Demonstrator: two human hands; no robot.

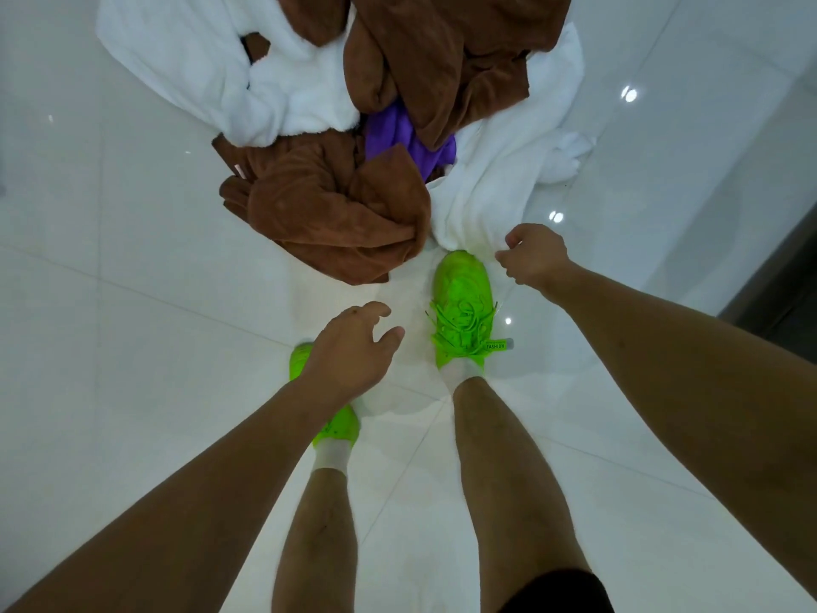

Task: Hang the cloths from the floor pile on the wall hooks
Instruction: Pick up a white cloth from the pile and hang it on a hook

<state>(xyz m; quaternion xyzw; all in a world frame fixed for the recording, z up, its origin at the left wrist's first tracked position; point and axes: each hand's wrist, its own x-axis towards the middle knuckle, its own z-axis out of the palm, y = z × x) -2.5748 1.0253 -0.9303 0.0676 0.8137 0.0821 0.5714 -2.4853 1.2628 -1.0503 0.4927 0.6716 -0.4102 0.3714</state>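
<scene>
Glossy white tiled floor (132, 303) bears the cloth pile (336, 139).

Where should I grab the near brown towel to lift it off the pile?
Take the brown towel at its raised fold near the purple cloth, coming from above with the left hand. That ridge stands proud, and the near hem lies flat on the floor.

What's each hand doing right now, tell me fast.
Left hand: open, fingers loosely curled, holding nothing, above the floor.
Right hand: fingers curled at the edge of the white towel; whether it grips it cannot be told.
</scene>
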